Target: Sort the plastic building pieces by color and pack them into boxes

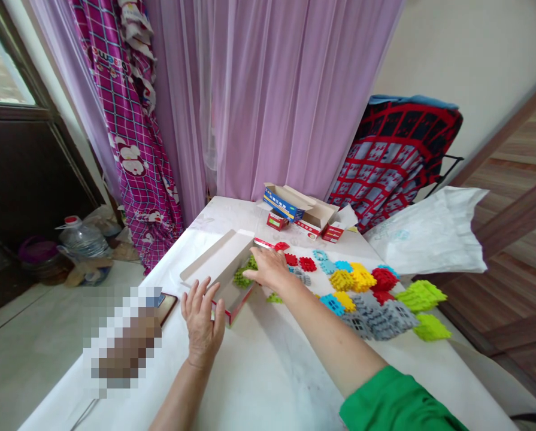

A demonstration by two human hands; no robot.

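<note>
My left hand (205, 317) is raised beside the near end of a long open cardboard box (232, 305), its fingers spread and nothing in them. The box has a pale inside and red outer edges, with its lid flap folded out to the left. Toothed green plastic building pieces (241, 277) lie inside it. Over the box's far right side reaches my right hand (268, 266), thumb and forefinger apart, right at the green pieces. Its other fingers are hidden. Under the right wrist, a small green piece (274, 297) lies on the table.
Right of the box lie red pieces (308, 264), yellow pieces (362, 276), grey pieces (375, 317) and lime pieces (423, 296). Behind are a blue box (283, 203) and red-edged boxes. A white bag (429, 230) is at right. A phone (166, 305) lies at the left table edge.
</note>
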